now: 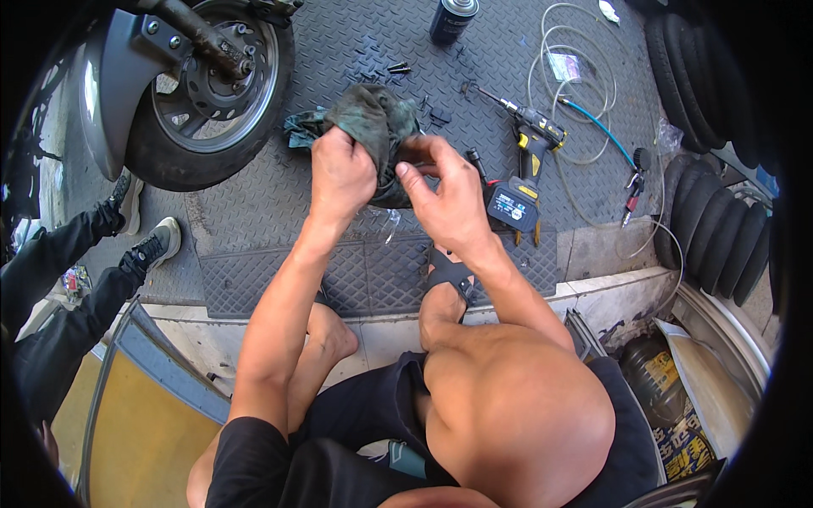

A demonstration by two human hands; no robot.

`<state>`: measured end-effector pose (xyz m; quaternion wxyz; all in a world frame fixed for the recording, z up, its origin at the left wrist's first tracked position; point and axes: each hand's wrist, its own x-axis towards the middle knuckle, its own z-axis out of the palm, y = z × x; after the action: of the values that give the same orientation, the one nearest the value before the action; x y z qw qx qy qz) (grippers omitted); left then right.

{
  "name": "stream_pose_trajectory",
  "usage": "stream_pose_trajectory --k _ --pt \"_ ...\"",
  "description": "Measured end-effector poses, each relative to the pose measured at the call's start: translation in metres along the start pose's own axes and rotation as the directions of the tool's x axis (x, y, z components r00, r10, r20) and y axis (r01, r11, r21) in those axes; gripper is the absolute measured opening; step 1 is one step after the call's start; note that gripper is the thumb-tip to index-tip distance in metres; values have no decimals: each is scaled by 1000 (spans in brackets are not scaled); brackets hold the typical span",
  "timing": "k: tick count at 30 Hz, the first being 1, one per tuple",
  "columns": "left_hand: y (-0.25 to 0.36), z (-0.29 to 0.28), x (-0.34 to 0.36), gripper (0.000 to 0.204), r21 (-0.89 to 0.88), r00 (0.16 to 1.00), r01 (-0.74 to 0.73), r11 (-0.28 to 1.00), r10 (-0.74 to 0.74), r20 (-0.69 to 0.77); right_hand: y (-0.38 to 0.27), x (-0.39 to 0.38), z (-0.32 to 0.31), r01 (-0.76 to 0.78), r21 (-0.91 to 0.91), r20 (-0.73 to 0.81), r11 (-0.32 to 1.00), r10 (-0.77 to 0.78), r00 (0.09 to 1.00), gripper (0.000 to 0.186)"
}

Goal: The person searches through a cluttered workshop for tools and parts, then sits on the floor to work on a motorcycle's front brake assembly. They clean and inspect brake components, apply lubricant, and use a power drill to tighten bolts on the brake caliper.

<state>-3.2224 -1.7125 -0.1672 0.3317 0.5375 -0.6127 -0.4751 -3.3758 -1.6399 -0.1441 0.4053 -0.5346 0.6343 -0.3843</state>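
Note:
A bunched dark green rag (pixel 366 110) is held in front of me, above the textured metal floor. My left hand (pixel 340 173) is closed in a fist around its near left part. At the rag's right side my right hand (pixel 445 186) curls its fingers and thumb about the cloth edge. Whether anything is wrapped inside the rag cannot be seen. Just right of my right hand lies a yellow and black cordless impact driver (pixel 535 152) with a long bit, its battery (pixel 512 203) toward me.
A scooter wheel (pixel 212 93) stands at the far left. Bolts (pixel 398 67) and a dark spray can (pixel 454 19) are beyond the rag. A coiled clear air hose (pixel 542 72) ends in an air gun (pixel 633 190). Tires (pixel 711 212) line the right. Another person's legs (pixel 76 279) are at left.

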Motion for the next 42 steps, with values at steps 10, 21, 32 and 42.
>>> stream_pose_trajectory --k 10,21,32,42 --pt "-14 -21 -13 16 -551 906 401 732 -230 354 22 -11 20 55 -208 -55 977 -68 996 16" --pt "20 -13 -20 20 6 984 -145 989 144 102 -8 -15 0 148 -65 -179 987 -158 971 30" --pt "29 -14 -24 19 -439 939 331 835 -247 238 -22 -22 1 -156 442 -120 883 231 965 22" --pt "37 -35 -24 10 -452 891 360 816 -158 425 -28 -17 -9 -130 510 -178 850 253 951 24"
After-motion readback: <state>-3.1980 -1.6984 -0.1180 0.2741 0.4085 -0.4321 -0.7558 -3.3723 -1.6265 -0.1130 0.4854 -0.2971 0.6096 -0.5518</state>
